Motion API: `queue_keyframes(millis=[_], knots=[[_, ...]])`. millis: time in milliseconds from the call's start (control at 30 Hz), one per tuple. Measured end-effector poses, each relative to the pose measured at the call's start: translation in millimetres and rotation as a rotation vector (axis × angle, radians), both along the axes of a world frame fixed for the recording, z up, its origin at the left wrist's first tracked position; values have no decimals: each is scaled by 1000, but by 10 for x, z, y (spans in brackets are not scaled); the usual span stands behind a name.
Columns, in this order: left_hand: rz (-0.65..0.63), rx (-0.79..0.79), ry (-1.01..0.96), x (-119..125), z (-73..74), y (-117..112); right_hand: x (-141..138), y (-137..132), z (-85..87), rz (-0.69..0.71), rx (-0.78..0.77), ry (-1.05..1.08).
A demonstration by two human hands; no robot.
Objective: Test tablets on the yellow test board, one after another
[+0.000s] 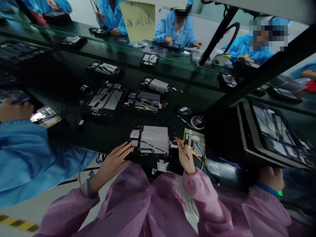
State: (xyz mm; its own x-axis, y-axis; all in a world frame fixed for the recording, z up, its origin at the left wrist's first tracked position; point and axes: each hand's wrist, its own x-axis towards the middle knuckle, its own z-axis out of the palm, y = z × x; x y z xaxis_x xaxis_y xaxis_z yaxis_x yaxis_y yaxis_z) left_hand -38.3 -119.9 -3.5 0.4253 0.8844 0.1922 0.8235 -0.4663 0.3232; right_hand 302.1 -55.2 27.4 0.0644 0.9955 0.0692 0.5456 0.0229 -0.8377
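Note:
An opened flat electronic device [155, 136] lies in front of me, with a large silver-grey panel, black strips and dark board edges showing. My left hand [119, 158] rests at its left edge, fingers stretched out and touching it. At the device's right end, my right hand [184, 154] has its fingers pinched together; a thin dark tool may be in them, but I cannot make it out. Just right of that hand lies a yellow-edged panel [197, 138] with cables across it. An orange strip or stick [197, 157] runs beside the hand.
More opened devices [106, 98] lie farther back. A stack of devices in dark trays [271, 131] stands at the right. A computer mouse [184, 110] and a round tape roll [197, 122] sit behind the panel. A co-worker's blue sleeve [24, 151] reaches in from the left.

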Motion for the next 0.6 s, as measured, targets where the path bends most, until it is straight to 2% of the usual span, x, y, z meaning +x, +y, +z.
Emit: queue_keyframes(millis=[100,200,333,433,533,600], knots=[[2,-28,-58,37,62,16,17,17,151,-18,-56,10],[28,-26,-125,99,99,30,55,71,331,-17,-35,32],[85,113,-224,187,100,44,68,131,514,-5,46,104],[66,241,-275,189,142,103,46,150,586,4,4,198],[109,392,-314,145,347,252,14,161,654,21,-83,352],[172,504,-343,118,615,371,7,157,734,15,-130,488]])
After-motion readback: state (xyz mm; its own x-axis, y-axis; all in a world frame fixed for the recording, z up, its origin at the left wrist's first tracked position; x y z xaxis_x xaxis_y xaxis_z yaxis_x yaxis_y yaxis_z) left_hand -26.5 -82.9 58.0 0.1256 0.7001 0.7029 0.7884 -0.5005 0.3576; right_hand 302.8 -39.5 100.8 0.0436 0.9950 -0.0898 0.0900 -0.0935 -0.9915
